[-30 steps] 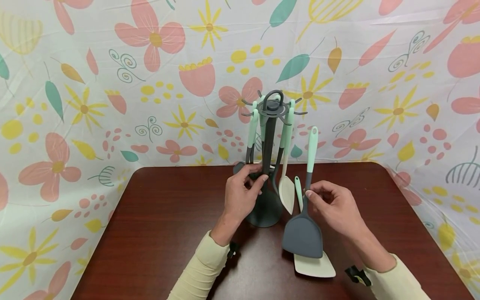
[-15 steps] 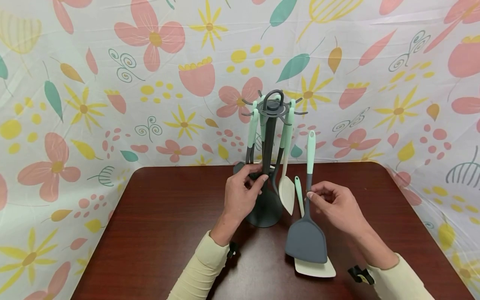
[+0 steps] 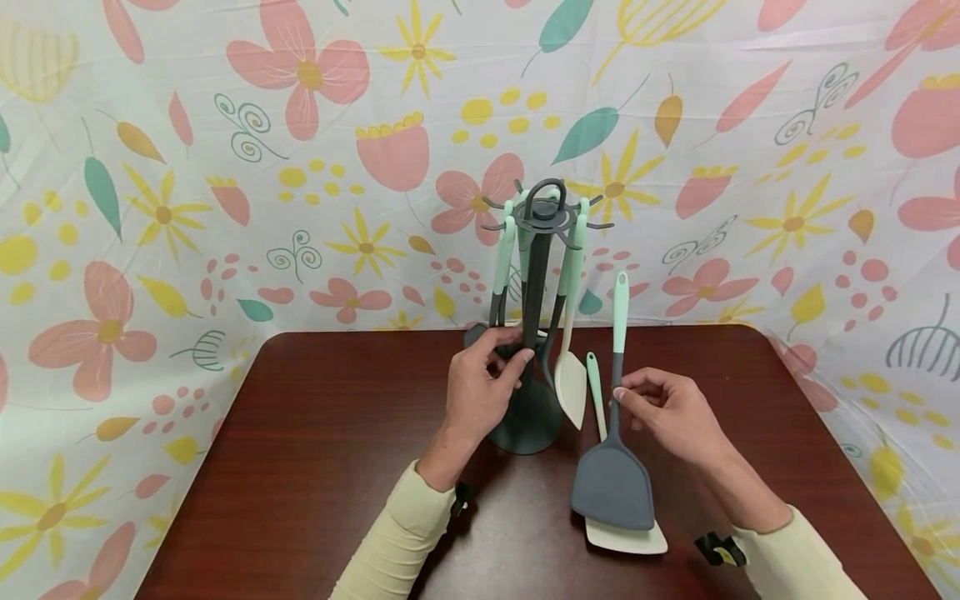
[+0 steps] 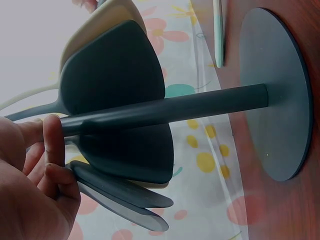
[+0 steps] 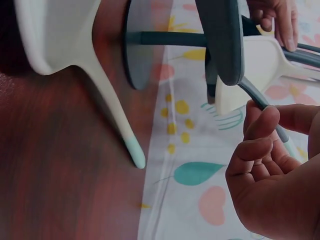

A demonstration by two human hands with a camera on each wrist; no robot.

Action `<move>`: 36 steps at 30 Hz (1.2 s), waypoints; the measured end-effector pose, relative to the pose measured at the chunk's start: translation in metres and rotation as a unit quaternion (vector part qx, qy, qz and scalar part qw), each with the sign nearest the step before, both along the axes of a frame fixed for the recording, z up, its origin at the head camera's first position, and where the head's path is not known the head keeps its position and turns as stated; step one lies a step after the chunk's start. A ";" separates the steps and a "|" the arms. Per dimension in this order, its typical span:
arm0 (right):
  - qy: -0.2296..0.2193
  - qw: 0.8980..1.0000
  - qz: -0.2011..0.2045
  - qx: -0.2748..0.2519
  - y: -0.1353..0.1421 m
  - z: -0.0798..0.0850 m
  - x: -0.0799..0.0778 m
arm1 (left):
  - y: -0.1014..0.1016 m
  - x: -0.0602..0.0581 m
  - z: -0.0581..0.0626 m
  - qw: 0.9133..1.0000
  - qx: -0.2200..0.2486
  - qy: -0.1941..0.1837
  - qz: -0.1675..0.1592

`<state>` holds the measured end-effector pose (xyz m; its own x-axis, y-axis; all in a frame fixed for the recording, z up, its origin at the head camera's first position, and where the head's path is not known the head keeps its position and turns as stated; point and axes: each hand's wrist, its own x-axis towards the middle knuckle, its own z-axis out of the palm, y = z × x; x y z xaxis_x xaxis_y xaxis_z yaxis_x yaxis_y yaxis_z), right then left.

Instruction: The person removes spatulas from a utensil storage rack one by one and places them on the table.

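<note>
My left hand (image 3: 480, 392) holds the dark post of a utensil stand (image 3: 536, 283), thumb and fingers about it. Its round base (image 4: 275, 100) stands on the table in the left wrist view. Between thumb and fingers, my right hand (image 3: 675, 417) pinches the grey shaft of a spatula with a mint handle (image 3: 613, 487). This spatula is upright, handle up, its wide grey blade toward me and apart from the stand. Beneath it lies a cream spatula (image 3: 628, 540) on the table, partly covered in the head view; the right wrist view shows its mint handle end (image 5: 136, 152).
Several utensils with mint handles hang from the stand's hooked top ring (image 3: 547, 215), among them a cream pointed one (image 3: 572, 390) on the right side. The brown table (image 3: 337, 467) ends at a flower-printed cloth (image 3: 300, 167) behind.
My right hand has brought the grey spatula slightly lower and toward me, its handle end sinking in the head view. The left hand keeps its hold on the post.
</note>
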<state>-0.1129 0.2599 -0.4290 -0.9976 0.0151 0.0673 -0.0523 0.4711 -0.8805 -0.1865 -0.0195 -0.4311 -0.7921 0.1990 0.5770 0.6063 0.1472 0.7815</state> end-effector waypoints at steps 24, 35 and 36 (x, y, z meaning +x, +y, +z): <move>-0.091 0.996 0.001 0.009 0.017 -0.027 -0.006 | 0.000 0.001 0.000 1.000 0.002 -0.007 -0.006; -0.117 0.993 0.007 -0.002 0.020 -0.036 -0.005 | 0.000 0.001 -0.001 1.000 0.002 -0.007 -0.006; -0.120 0.993 0.005 -0.004 0.020 -0.036 -0.005 | 0.000 0.001 -0.001 1.000 0.003 -0.006 -0.006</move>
